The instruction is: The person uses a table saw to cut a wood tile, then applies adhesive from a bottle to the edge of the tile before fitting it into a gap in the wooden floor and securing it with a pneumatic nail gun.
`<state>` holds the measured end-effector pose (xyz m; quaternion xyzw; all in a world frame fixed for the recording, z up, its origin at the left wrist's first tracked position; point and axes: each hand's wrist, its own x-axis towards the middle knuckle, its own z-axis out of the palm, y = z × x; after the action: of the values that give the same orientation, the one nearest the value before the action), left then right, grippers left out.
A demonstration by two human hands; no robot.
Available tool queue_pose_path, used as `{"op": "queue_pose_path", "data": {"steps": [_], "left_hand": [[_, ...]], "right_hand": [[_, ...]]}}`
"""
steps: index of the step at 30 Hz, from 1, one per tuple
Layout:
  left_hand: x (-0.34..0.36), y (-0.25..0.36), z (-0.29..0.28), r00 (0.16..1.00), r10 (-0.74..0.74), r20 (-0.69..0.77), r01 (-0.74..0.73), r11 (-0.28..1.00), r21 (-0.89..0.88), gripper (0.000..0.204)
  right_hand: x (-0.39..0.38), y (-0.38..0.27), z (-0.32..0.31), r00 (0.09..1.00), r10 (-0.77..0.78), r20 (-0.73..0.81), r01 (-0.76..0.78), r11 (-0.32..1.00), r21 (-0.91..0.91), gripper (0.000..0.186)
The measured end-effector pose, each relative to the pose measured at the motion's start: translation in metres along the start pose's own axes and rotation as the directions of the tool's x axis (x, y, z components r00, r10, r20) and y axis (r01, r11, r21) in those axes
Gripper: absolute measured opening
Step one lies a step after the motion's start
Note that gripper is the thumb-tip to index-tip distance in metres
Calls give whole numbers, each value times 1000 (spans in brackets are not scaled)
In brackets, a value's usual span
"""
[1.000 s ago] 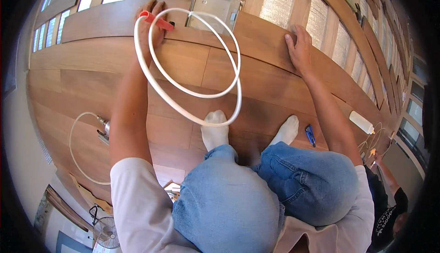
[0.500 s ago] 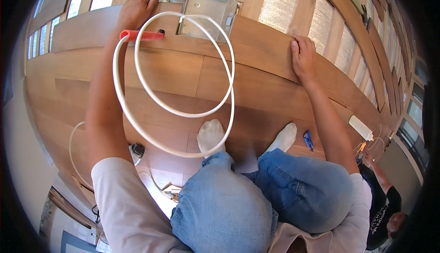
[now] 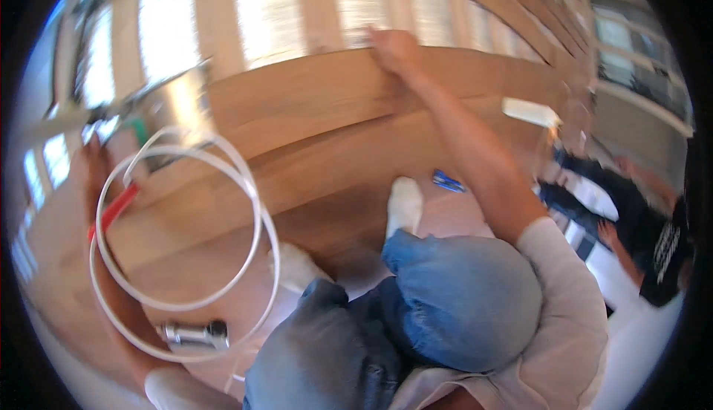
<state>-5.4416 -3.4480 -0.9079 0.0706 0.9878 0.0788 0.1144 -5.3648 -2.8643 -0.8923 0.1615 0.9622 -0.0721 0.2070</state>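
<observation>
My right hand [image 3: 395, 50] rests at the far edge of a long wooden floorboard [image 3: 312, 87], its fingers bent toward that edge but smeared by motion. On the far left my left hand [image 3: 92, 163] is blurred near the floor beside a metal floor box [image 3: 180, 105], and I cannot make out what its fingers do. A looped white hose [image 3: 269, 224] with a red sleeve [image 3: 115, 209] hangs in front of my left forearm and hides part of it. The long board's near edge shows a dark line against the neighbouring boards.
Pale battens [image 3: 215, 20] with silvery sheeting between them lie beyond the boards. A blue tool [image 3: 448, 180] and a metal-and-black tool [image 3: 197, 333] lie on the floor. A white squeeze bottle [image 3: 529, 111] is at the right, near another person [image 3: 631, 217] in dark clothes.
The view has swung to the right, so the floor box and hose appear further left. My right hand is still by the board's far edge; more of the other person shows.
</observation>
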Motion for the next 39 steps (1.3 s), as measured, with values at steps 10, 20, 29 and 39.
{"op": "queue_pose_path", "data": {"steps": [10, 20, 29, 39], "left_hand": [[-13, -7, -2, 999, -38, 11, 38, 999, 35, 68], [-37, 3, -37, 993, -113, -17, 115, 985, 126, 69], [-42, -14, -25, 983, -77, -167, 107, 977, 184, 70], [-44, -14, -24, 974, -55, -218, 99, 975, 197, 69]], "right_hand": [[-12, -6, -23, 932, -189, -309, 180, 982, -57, 67], [-10, 17, -15, 977, -123, -176, 112, 991, -72, 73], [-24, 4, -24, 966, -23, -258, 31, 999, 28, 70], [-29, 16, -21, 961, 31, -274, -38, 999, -21, 69]]}}
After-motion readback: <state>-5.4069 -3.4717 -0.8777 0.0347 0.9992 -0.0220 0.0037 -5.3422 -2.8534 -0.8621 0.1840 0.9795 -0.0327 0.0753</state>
